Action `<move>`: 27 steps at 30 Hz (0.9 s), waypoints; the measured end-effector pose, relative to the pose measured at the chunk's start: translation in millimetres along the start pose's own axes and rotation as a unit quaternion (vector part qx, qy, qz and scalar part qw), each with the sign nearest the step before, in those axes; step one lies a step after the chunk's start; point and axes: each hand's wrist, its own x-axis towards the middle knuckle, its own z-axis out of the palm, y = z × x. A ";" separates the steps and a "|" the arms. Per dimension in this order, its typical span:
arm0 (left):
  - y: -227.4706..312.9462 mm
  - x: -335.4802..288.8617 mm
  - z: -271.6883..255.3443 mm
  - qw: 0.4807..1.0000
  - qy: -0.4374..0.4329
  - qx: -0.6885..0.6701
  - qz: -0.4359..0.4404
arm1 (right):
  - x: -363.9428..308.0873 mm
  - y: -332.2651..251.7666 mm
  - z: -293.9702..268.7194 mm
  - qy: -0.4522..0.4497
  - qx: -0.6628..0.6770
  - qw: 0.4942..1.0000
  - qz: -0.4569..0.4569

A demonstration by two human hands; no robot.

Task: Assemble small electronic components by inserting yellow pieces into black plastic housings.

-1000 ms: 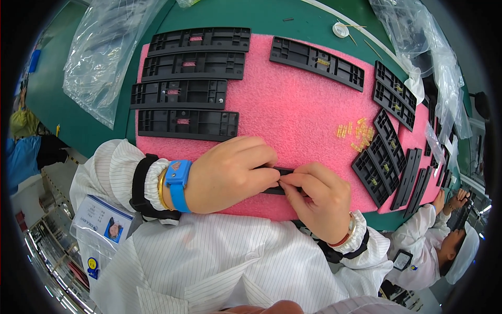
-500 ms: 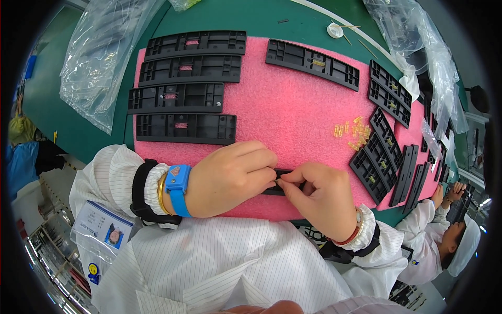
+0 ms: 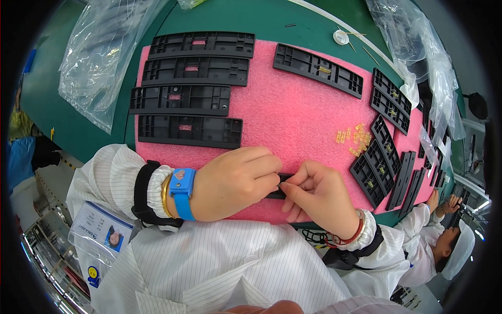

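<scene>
Both hands are together near the front edge of the pink foam sheet (image 3: 285, 118). Between them lies a black ribbed plastic panel (image 3: 276, 195), mostly covered by my fingers. My left hand (image 3: 238, 178) is closed, its fingers curled over the panel's left side. With thumb and forefinger pinched at the panel's middle, my right hand (image 3: 321, 193) is closed too; anything tiny in that pinch is hidden. Small yellowish clear pieces (image 3: 361, 137) lie loose on the foam to the right. Some panels, such as the upper one (image 3: 318, 69), have a yellowish piece at their middle slot.
Several black panels (image 3: 191, 131) are stacked in a column at left. More panels (image 3: 375, 172) lie at right. Clear plastic bags (image 3: 99, 63) rest on the green table (image 3: 47, 99). A white tape roll (image 3: 341, 37) sits at the back. A co-worker (image 3: 439, 246) is at far right.
The view has shifted slightly, moving the panels a little in the picture. My right hand's lower fingers have come more into sight beneath the pinch; both hands stay at the same panel.
</scene>
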 end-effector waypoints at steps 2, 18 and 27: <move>-0.1 0.4 0.2 1.000 -0.001 0.001 0.000 | 0.7 -0.8 -0.6 -0.004 -0.001 1.000 0.005; -0.6 1.7 -3.6 1.000 -0.003 -0.003 0.021 | 4.0 6.2 -0.8 -0.013 0.021 0.999 -0.022; 0.2 1.3 -2.9 0.998 0.004 0.028 0.047 | 5.4 6.7 -1.4 -0.021 0.034 0.999 -0.035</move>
